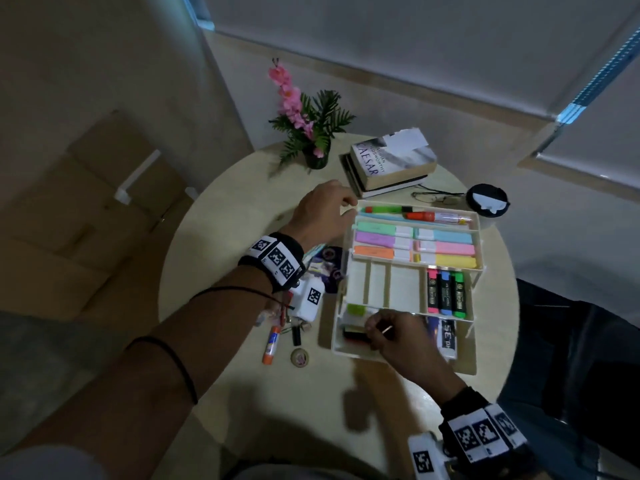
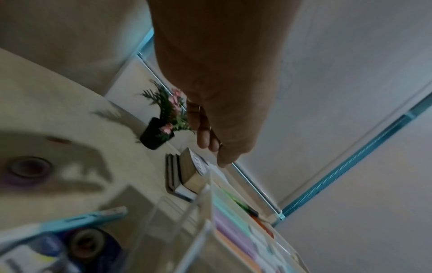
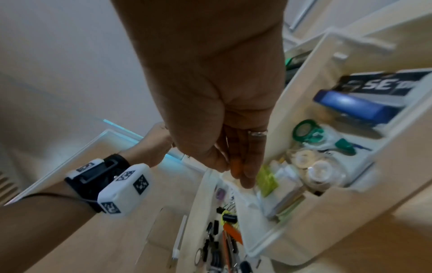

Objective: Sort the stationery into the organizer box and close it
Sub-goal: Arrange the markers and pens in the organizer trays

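Note:
The white tiered organizer box (image 1: 479, 233) stands open on the round table. Its upper tiers hold markers (image 1: 433, 216), pastel highlighters (image 1: 375, 240) and three dark highlighters (image 1: 445, 292). My left hand (image 1: 346, 206) grips the far left corner of the top tier; in the left wrist view its fingertips (image 2: 222, 160) touch that rim. My right hand (image 1: 372, 329) hovers over the bottom tier's front left section and pinches a small thin orange item (image 3: 236, 167). Green sticky notes (image 1: 356, 309) and a blue stapler (image 3: 350, 107) lie in the bottom tier.
A glue stick (image 1: 271, 344), a tape roll (image 1: 299, 358), binder clips (image 1: 296, 336) and more tape rolls (image 1: 329, 254) lie loose left of the box. Behind it stand a flower pot (image 1: 317, 157), stacked books (image 1: 391, 164), glasses (image 1: 436, 197) and a black lid (image 1: 486, 199).

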### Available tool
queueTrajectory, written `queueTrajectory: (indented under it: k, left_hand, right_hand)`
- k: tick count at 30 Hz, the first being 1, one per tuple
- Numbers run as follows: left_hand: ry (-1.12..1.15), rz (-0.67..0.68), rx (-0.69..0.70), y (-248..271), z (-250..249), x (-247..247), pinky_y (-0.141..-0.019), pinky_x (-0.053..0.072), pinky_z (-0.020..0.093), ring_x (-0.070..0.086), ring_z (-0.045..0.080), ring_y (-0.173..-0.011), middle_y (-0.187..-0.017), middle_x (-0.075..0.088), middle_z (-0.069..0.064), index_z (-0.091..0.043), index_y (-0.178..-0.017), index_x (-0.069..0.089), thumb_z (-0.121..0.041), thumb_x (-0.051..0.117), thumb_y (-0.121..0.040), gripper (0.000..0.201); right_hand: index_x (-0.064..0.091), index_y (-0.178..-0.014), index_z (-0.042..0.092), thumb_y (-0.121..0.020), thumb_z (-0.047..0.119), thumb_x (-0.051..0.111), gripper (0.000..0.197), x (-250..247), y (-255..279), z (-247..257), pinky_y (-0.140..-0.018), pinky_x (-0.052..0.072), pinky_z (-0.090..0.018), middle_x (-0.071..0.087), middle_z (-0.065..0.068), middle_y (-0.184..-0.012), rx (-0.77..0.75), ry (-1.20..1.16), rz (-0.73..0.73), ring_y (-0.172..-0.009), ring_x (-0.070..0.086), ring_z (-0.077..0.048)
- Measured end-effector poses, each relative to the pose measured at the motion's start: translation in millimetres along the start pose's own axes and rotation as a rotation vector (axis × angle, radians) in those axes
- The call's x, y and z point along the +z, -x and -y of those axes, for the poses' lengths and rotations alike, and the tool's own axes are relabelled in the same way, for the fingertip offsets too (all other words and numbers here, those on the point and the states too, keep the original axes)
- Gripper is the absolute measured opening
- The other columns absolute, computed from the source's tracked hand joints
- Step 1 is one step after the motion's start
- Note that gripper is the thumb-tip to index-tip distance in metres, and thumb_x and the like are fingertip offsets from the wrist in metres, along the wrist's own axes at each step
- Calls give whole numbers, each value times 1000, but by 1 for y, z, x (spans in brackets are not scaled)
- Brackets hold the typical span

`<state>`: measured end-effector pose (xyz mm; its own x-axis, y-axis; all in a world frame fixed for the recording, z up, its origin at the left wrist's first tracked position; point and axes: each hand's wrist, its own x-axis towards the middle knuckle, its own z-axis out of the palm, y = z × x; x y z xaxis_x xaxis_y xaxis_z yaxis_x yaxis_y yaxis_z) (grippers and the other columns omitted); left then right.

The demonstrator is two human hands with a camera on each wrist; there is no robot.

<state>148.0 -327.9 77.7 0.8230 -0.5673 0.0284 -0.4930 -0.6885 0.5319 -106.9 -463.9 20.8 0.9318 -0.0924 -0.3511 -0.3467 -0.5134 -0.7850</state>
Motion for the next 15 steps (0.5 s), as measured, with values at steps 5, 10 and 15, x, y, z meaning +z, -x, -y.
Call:
queueTrajectory:
  k: [5,10,15]
  left_hand:
    - [16,116,-128,73,83,-39,-80,52,28,58,10,-77,-106,70,3,-15,-108,77,-21,75,-94,15]
    - [58,221,-330,152,163,-50,-81,59,31,71,16,-92,-107,75,5,-14,-108,78,-16,77,-91,17]
    - [90,291,-357,204,205,-37,-80,57,29,70,14,-91,-109,77,2,-17,-111,77,-20,77,-91,20]
  right_hand:
    - [70,-89,23,-94,15,65,11,37,-24,42,-65,56,-30,73,6,-76,-115,156,46,-64,69,-6]
    - [72,-83,6,-88,14,59,17,85,-57,89,-68,53,-42,73,-11,-81,-167,281,58,-74,69,-30]
    - [70,-115,2,-95,1,60,23,107,-129,109,-83,40,-25,66,-21,-119,-14,374,-10,-111,64,-37]
